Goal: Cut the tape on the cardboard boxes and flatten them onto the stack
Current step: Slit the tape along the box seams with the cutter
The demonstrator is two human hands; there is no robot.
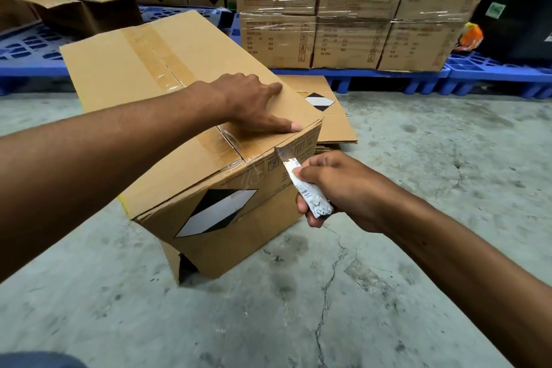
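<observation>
A taped brown cardboard box [125, 69] stands tilted on the concrete floor, a black-and-white diamond label on its near side. Clear tape [155, 60] runs along its top seam and down over the near edge. My left hand [254, 101] presses flat on the box top near the right corner, fingers spread. My right hand [337, 188] grips a knife [298, 179] with a paper-wrapped handle. Its blade tip touches the box's near top edge, right of the tape. Behind the box lies a stack of flattened cardboard [334, 116].
Shrink-wrapped cartons [352, 9] sit on blue pallets [478, 75] at the back. An open empty box [86, 6] stands at the far left on another blue pallet. A black case [519, 18] is at the far right. Cracked concrete floor [298, 308] spreads in front.
</observation>
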